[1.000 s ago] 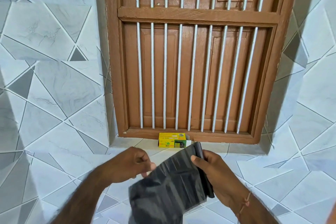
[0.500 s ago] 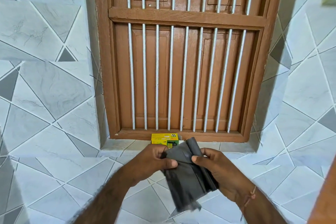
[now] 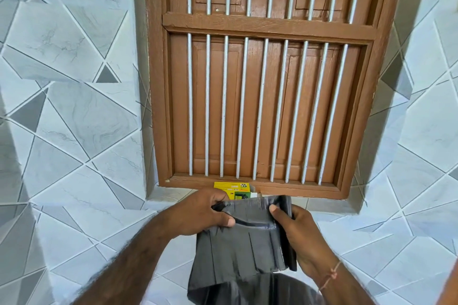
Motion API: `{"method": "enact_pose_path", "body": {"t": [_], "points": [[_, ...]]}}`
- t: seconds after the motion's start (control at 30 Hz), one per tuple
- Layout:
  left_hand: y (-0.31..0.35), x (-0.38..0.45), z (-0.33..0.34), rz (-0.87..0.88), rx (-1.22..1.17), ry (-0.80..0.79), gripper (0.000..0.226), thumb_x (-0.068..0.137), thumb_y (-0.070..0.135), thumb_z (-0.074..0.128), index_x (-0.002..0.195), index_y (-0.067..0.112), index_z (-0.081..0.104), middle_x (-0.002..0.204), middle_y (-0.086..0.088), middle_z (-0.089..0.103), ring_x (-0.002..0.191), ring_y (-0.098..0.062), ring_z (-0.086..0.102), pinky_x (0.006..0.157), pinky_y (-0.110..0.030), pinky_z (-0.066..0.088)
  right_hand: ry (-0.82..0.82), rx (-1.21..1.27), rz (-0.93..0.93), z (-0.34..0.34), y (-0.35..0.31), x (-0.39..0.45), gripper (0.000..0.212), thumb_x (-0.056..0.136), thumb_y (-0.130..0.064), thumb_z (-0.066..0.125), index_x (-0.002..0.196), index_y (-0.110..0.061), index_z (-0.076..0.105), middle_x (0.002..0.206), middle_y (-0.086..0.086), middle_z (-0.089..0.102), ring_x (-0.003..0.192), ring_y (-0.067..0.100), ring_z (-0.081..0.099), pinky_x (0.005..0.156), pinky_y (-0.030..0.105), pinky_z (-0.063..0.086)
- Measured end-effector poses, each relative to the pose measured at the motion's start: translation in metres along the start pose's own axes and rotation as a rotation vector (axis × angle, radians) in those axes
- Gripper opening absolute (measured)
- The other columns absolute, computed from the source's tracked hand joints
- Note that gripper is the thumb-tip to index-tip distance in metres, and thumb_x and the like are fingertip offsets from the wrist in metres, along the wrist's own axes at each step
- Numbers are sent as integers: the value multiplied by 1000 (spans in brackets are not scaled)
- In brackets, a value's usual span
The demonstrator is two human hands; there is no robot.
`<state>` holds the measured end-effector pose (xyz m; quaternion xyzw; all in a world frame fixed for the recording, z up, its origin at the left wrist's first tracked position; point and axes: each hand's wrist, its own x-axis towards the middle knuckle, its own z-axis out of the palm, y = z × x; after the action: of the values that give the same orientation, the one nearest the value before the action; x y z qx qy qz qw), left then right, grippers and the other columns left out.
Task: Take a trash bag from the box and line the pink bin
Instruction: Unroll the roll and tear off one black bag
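Black trash bag between two hands

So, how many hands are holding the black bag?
2. The left hand grips the bag at its upper left edge; the right hand grips its right side.

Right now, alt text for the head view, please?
Two bare hands, the left hand and right hand, grip a folded dark grey trash bag by its top edge, part unfurled and hanging down. Behind them a yellow box sits on a tiled sill under a brown barred window; no pink bin shows.
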<state>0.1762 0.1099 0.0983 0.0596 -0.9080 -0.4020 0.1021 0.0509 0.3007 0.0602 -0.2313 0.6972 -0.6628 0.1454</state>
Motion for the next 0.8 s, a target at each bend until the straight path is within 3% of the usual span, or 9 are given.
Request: {"method": "enact_pose_path", "body": {"t": [0.13, 0.23, 0.47, 0.57, 0.67, 0.73, 0.8], "points": [[-9, -7, -11, -33, -6, 13, 23, 78, 31, 77, 64, 25, 60, 59, 16, 57, 61, 0, 51, 61, -23, 39, -39, 117, 52, -4, -6, 0, 24, 95, -23, 56, 96, -5, 72, 97, 17, 76, 95, 35, 70, 92, 49, 52], [-12, -12, -17, -38, 32, -5, 24, 81, 29, 76, 61, 28, 63, 56, 18, 54, 59, 1, 50, 60, -21, 38, -34, 78, 7, -5, -9, 0, 22, 95, -21, 55, 95, -5, 70, 99, 21, 74, 87, 29, 70, 90, 50, 52], [-15, -24, -26, -66, -17, -35, 19, 85, 28, 72, 67, 24, 66, 66, 9, 59, 68, -8, 56, 65, -26, 41, -116, 86, 38, -7, -15, -3, 28, 100, -16, 44, 96, -9, 71, 95, 11, 77, 91, 27, 70, 86, 39, 50], [-15, -24, -25, -84, -22, -44, 16, 86, 27, 71, 72, 20, 66, 71, 2, 59, 72, -13, 57, 67, -29, 43, -87, 70, 41, -3, -15, -4, 28, 99, -15, 44, 96, -10, 71, 99, 15, 75, 94, 30, 69, 88, 42, 51], [-16, -22, -21, -113, -9, -37, 14, 88, 27, 68, 75, 21, 65, 72, 1, 60, 74, -16, 59, 69, -30, 46, -73, 77, 3, 5, -17, -6, 25, 97, -11, 45, 93, -7, 69, 92, 15, 74, 85, 27, 67, 83, 41, 51], [-15, -19, -14, -123, -55, -38, 8, 87, 28, 70, 84, 21, 69, 79, 4, 70, 83, -17, 67, 79, -30, 52, -85, 78, -26, 9, -19, -7, 21, 97, -14, 48, 91, -5, 67, 85, 12, 70, 79, 22, 64, 76, 36, 49], [-12, -17, -5, -100, -162, -57, 18, 82, 32, 73, 95, 20, 72, 92, 4, 75, 93, -15, 70, 90, -32, 52, -94, 66, -55, 12, -20, -8, 20, 95, -20, 55, 89, -4, 65, 80, 9, 66, 76, 18, 60, 72, 32, 47]]}}
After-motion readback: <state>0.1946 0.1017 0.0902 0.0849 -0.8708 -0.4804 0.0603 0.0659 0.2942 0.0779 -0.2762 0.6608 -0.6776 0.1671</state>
